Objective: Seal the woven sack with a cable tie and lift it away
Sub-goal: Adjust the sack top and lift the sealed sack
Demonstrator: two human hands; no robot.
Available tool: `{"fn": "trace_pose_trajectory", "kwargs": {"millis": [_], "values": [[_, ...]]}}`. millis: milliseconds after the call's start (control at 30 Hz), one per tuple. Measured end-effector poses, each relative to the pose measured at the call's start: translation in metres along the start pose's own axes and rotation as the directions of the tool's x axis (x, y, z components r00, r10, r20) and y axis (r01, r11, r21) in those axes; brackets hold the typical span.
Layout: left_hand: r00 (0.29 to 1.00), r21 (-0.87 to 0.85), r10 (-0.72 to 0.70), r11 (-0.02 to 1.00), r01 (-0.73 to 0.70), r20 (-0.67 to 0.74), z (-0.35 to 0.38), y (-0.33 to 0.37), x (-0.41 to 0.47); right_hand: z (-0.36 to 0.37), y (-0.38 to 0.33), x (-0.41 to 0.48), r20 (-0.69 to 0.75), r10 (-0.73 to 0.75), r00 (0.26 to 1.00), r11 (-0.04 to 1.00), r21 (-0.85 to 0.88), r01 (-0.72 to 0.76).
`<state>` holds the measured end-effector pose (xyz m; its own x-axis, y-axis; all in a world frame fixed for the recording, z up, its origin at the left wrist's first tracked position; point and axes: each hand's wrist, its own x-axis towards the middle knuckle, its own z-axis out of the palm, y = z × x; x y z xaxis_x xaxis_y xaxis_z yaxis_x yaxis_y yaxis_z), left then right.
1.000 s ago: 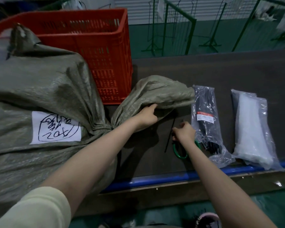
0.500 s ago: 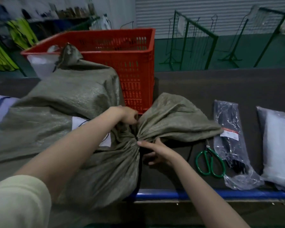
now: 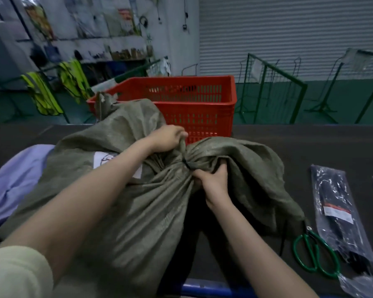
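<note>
An olive-green woven sack [image 3: 125, 190] lies full on the dark table, its mouth gathered into a neck at the middle. A black cable tie [image 3: 186, 164] circles that neck. My left hand [image 3: 167, 137] is closed on the sack fabric just above the neck. My right hand [image 3: 213, 182] grips the neck from below and to the right, fingers pressed into the bunched cloth beside the tie. The loose sack mouth [image 3: 252, 168] flares out to the right. A white label [image 3: 105, 158] with handwriting is partly hidden by my left forearm.
A red plastic crate [image 3: 194, 104] stands right behind the sack. Green-handled scissors [image 3: 314, 252] lie at the right, beside a clear bag of black cable ties [image 3: 336, 211]. A loose black tie [image 3: 283, 239] lies near the scissors. Lilac fabric [image 3: 15, 179] sits at the left. The table's blue front edge [image 3: 209, 288] is near.
My right hand left the scissors area and came to the sack's neck. My left hand moved from the sack's mouth to the neck. The view tilted up and the sack neck is raised.
</note>
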<state>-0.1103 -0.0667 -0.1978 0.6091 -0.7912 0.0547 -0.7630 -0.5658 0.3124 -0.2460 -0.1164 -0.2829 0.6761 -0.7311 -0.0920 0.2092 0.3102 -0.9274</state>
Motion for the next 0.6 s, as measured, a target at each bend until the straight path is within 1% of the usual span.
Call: {"fn": "trace_pose_trajectory", "kwargs": {"millis": [67, 133, 233, 333, 400, 467, 600], "values": [[0.986, -0.145, -0.021, 0.989, -0.003, -0.167, -0.024, -0.006, -0.001, 0.023, -0.022, 0.001, 0.086, -0.036, 0.996, 0.996, 0.081, 0.029], [0.952, -0.282, -0.076, 0.959, -0.012, -0.297, -0.048, -0.015, -0.006, 0.049, -0.048, 0.002, 0.179, -0.042, 0.983, 0.990, 0.136, 0.017], [0.873, -0.426, -0.200, 0.905, -0.010, -0.444, -0.078, -0.027, -0.013, 0.082, -0.080, 0.002, 0.274, -0.043, 0.961, 0.992, 0.123, 0.009], [0.809, -0.557, -0.337, 0.831, 0.015, -0.481, -0.103, -0.038, -0.021, 0.112, -0.105, 0.003, 0.325, -0.033, 0.945, 0.996, 0.091, 0.004], [0.767, -0.629, -0.405, 0.778, 0.002, -0.498, -0.121, -0.049, -0.029, 0.134, -0.121, 0.002, 0.359, -0.027, 0.933, 0.998, 0.068, 0.002], [0.720, -0.685, -0.469, 0.728, -0.012, -0.511, -0.134, -0.060, -0.034, 0.152, -0.134, 0.003, 0.386, -0.034, 0.922, 0.999, 0.014, 0.031], [0.623, -0.712, -0.564, 0.702, 0.017, -0.541, -0.138, -0.080, -0.046, 0.177, -0.145, 0.006, 0.436, -0.020, 0.900, 0.988, -0.131, 0.085]]}}
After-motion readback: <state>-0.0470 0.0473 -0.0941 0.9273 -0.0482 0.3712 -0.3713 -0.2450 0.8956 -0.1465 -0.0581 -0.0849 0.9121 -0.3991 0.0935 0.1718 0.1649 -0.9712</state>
